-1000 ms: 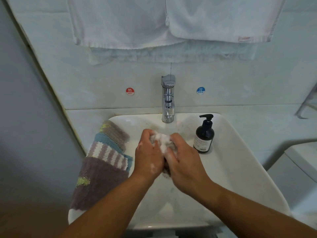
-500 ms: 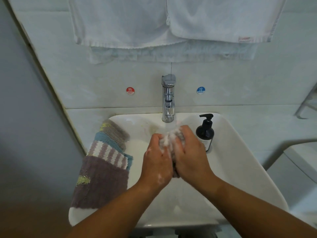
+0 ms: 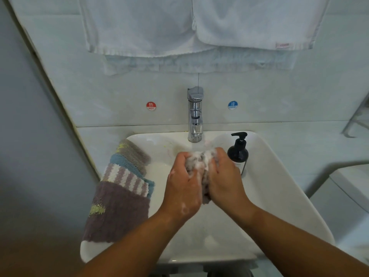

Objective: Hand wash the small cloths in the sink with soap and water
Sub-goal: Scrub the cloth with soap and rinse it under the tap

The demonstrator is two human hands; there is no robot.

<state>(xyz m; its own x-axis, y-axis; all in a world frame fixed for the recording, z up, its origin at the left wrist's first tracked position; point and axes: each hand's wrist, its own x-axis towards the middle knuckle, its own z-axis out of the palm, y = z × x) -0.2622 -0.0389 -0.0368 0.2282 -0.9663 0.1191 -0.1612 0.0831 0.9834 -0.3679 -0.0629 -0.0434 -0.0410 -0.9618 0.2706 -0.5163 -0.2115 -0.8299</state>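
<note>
My left hand point(image 3: 183, 188) and right hand point(image 3: 225, 180) both clench the sudsy cloth point(image 3: 201, 162) over the sink point(image 3: 279, 196). The faucet point(image 3: 195, 114) is at twelve o'clock, stacked cloths point(image 3: 119, 196) at nine.

the lower right of the sink point(image 3: 279, 200) lies bare. the faucet point(image 3: 195, 116) at upper centre, the pump bottle point(image 3: 238, 154) beside it and the folded cloths point(image 3: 121, 192) along the left rim crowd the other sides.

Pale glossy wall tiles point(image 3: 279, 92) ahead. Two white towels point(image 3: 139, 27) hang at top, overlapping. Red HOT sticker point(image 3: 151, 106) and blue COLD sticker point(image 3: 232, 105) on tiles, well apart. Plain grey wall point(image 3: 30, 136) at left. White ledge point(image 3: 299, 140) below tiles. Blurred metal rail point(image 3: 352, 119) at right edge. Soft, even light.
</note>
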